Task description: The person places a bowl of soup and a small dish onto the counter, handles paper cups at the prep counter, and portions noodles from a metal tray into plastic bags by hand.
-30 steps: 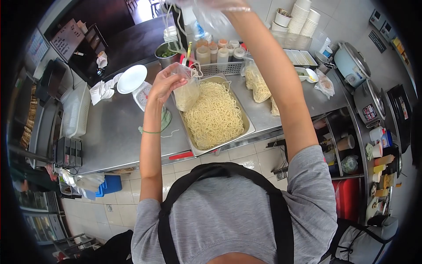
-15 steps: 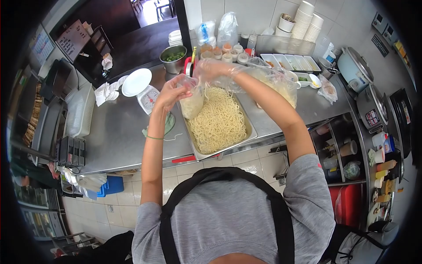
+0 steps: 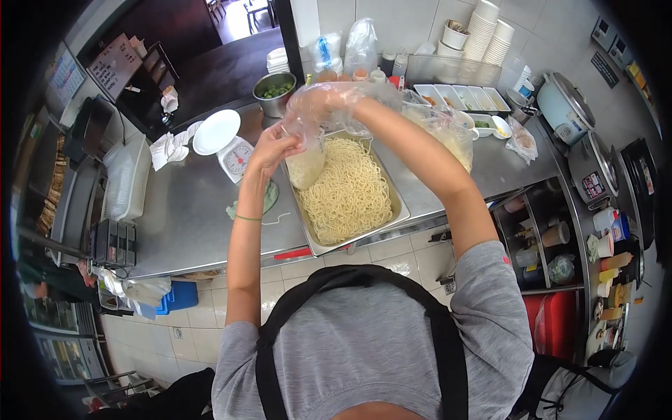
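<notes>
1. Head view, with 12 o'clock at the picture's top: the left hand [image 3: 278,147] pinches the rim of a clear bag [image 3: 306,171] between thumb and fingers. The bag hangs toward 5 o'clock from those fingertips, partly filled, its long axis running roughly from 12 to 6.

2. The right hand [image 3: 320,103] sits at about 1 o'clock from the left, just beside the bag's mouth, inside clear plastic [image 3: 355,98]. Blur and glare hide its fingers, so I cannot tell whether they are spread or closed on anything.

3. The loose noodles [image 3: 346,192] lie toward 4 o'clock from the left fingertips, in a metal tray [image 3: 400,210] whose long axis runs from 11 to 5. The bag overlaps the tray's 10 o'clock corner; the left hand is nearer to it.

4. Filled bags [image 3: 453,143] rest at 2 o'clock from the tray, partly behind the right forearm. A scale [image 3: 236,157] stands at 9 o'clock from the left hand.

5. Against half a second ago, the right hand has shifted toward 10 o'clock, closer to the bag's mouth; the left has barely moved.
</notes>
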The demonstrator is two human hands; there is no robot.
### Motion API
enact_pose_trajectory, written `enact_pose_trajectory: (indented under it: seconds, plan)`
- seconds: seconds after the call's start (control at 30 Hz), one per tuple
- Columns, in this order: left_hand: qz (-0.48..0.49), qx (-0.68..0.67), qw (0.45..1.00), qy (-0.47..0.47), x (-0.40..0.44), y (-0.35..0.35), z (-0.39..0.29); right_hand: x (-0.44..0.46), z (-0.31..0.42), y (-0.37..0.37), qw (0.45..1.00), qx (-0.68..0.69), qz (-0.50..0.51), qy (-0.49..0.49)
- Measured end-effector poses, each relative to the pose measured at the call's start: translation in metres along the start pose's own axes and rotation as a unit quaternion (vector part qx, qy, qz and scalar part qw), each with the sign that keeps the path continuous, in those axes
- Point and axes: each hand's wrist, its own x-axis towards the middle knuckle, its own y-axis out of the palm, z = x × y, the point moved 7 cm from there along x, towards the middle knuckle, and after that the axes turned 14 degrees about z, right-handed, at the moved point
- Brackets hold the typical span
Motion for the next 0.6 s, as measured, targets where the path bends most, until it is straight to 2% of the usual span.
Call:
enact_pose_trajectory:
  seconds: [0.03,0.13,0.2,0.23,0.33,0.37,0.53,0.6]
  plan:
    - [-0.001,-0.006,1.0,-0.002,-0.002,0.0,-0.002,-0.016,0.009,-0.008,1.0,0.004,-0.005,0.019]
    - [0.002,-0.026,1.0,0.01,-0.011,0.005,-0.017,-0.046,0.009,-0.059,0.962,-0.009,-0.265,-0.067]
    - [0.011,-0.037,0.998,0.041,-0.02,0.01,-0.04,-0.077,0.027,-0.074,0.927,-0.029,-0.372,-0.048]
    - [0.033,-0.084,0.993,0.081,-0.016,0.002,-0.04,-0.091,0.031,-0.075,0.906,-0.036,-0.42,-0.037]
    - [0.033,-0.028,0.999,-0.005,-0.013,-0.002,-0.031,-0.095,0.034,-0.059,0.886,-0.135,-0.431,-0.107]
    - [0.044,0.008,0.999,-0.015,-0.015,0.004,-0.034,-0.093,0.02,-0.061,0.896,-0.045,-0.431,-0.093]
    - [0.008,0.028,0.996,0.08,-0.039,-0.037,-0.096,-0.12,0.0,-0.038,0.89,0.085,-0.439,-0.087]
    - [-0.045,0.035,0.989,0.133,-0.045,-0.068,-0.13,-0.132,-0.006,-0.022,0.883,0.121,-0.446,-0.083]
